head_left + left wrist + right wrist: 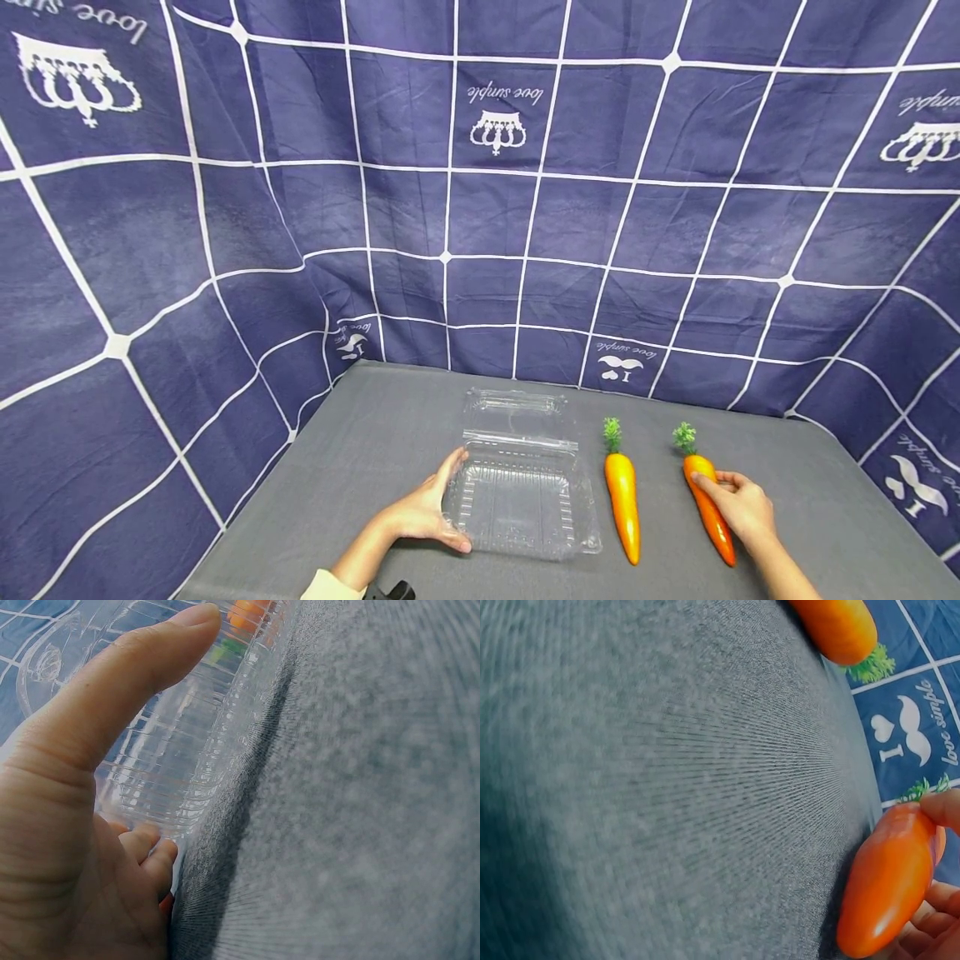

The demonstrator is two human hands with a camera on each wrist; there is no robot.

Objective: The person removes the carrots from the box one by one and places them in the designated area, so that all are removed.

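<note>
Near the front edge of the grey table (825,500), the right hand (742,504) curls its fingers round the right carrot (708,508), which lies flat with its green top pointing toward the rear edge. The left hand (423,517) holds the left wall of the open clear clamshell box (521,500), thumb on the rim. A second carrot (622,500) lies between box and held carrot, apart from both. The carrot's glossy skin suggests light, rigid, slippery plastic; grip it mid-body, not the tuft. The box looks thin and flexible; support it at the rim.
</note>
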